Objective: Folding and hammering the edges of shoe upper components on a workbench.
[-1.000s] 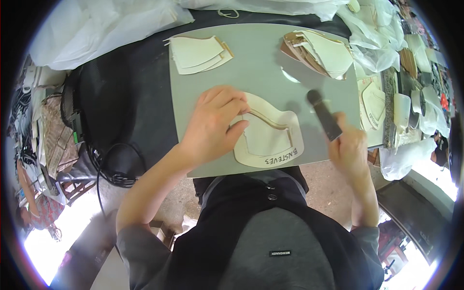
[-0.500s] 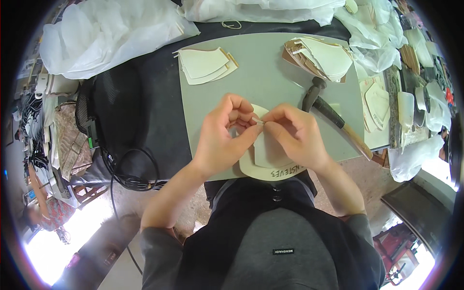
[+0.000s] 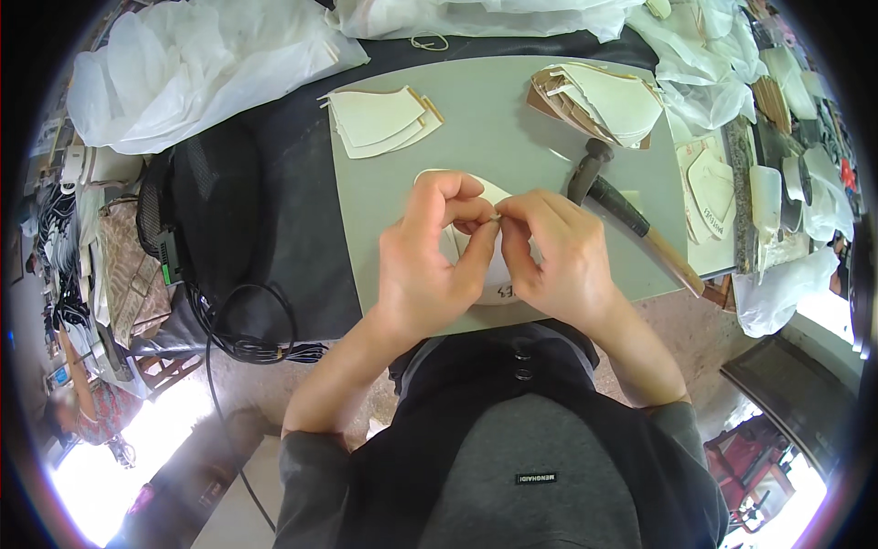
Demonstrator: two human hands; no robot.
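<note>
My left hand (image 3: 425, 256) and my right hand (image 3: 562, 252) meet over the front of the grey-green board. Thumb and finger of each are pinched together on the end of a thin pale strip (image 3: 497, 218), mostly hidden by the fingertips. Below them lies a cream-white flat shoe piece (image 3: 491, 194) with dark lettering near its near edge. Much of it is covered by my hands, and I cannot tell whether the strip is joined to it. To the right of my right hand rests a hammer (image 3: 624, 207) with a dark head and a wooden handle end.
The grey-green board (image 3: 494, 96) carries a stack of cream cut pieces (image 3: 380, 121) at far left and a brown-and-white stack (image 3: 599, 102) at far right. White plastic bags (image 3: 201, 69) line the back. Black cable (image 3: 247, 320) lies at left. A person (image 3: 91, 407) is at far left.
The cream piece has turned and shifted leftward beneath my hands. My fingertips have closed together on the strip, slightly farther from me, and less of it shows.
</note>
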